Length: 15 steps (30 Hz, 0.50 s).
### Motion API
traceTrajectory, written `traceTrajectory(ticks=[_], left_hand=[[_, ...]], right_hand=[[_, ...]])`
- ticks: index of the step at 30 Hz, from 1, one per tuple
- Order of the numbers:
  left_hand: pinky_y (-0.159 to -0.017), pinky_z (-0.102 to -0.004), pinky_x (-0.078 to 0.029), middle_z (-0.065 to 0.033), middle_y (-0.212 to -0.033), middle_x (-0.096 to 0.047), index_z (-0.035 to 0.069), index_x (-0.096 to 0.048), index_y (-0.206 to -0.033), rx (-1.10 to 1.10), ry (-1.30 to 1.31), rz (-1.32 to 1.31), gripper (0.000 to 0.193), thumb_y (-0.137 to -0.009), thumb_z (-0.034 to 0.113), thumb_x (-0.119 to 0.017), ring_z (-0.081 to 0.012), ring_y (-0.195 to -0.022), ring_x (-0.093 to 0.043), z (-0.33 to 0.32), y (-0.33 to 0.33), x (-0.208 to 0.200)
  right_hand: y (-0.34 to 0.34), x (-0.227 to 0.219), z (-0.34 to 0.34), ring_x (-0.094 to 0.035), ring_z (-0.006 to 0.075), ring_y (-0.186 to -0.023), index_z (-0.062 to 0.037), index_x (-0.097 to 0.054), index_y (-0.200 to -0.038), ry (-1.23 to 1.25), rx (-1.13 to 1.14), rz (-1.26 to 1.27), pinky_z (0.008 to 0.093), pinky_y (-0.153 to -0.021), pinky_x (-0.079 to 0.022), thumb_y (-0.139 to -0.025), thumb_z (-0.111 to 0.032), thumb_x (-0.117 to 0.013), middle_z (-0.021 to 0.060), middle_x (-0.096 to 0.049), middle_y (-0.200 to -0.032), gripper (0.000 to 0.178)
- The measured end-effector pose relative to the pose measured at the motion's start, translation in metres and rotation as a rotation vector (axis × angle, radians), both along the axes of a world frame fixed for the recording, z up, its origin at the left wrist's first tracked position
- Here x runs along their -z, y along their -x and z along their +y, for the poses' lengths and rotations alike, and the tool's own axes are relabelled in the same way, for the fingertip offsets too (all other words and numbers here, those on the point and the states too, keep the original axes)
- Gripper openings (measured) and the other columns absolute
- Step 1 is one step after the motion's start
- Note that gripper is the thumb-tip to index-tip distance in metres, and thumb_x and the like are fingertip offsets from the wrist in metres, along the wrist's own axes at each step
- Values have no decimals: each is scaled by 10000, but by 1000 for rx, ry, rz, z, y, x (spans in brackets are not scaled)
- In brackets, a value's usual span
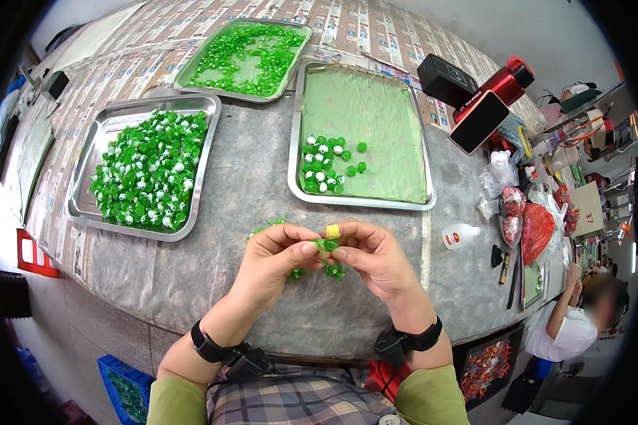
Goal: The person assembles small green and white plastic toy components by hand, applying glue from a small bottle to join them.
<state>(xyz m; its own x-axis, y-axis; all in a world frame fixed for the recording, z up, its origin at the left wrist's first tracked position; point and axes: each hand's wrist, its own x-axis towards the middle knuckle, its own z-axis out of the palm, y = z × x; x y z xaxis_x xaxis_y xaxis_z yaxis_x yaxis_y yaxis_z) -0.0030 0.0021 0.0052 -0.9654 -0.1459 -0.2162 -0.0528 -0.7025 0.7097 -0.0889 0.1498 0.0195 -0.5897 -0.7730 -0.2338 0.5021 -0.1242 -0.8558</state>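
One small, translucent green piece (325,246) sits between the left hand (278,261) and right hand (373,260), both pinching it with thumb and fingers above the grey table covering (255,159). Beyond lies a rectangular silver metal tray (361,202) holding round green and white pieces (322,164).

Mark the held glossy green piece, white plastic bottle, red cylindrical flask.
Held glossy green piece (330,245), head view: middle.
White plastic bottle (459,236), head view: body.
Red cylindrical flask (501,84), head view: side wall.
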Motion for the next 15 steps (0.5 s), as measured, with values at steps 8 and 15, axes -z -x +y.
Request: traceTrajectory(ticks=[8,15], left_hand=[[-611,-249,-492,-88,-786,-590,10,-542,-870,27,-23,-14,142,-761,98,-567,-158,-718,-589,3,2,-1],[-618,-246,-496,-92,-800,-590,7,-528,-878,-22,-55,-33,146,-764,93,-561,-153,-715,-588,2,1,1]], right_hand=[[-9,7,-4,-542,96,-755,-1,-532,-978,48,151,-6,211,-671,-438,-764,-16,-539,50,-572,-857,215],[-13,2,-2,-537,86,-770,-1,-531,-980,9,155,86,202,-676,-435,-764,-27,-548,48,-570,-864,218]])
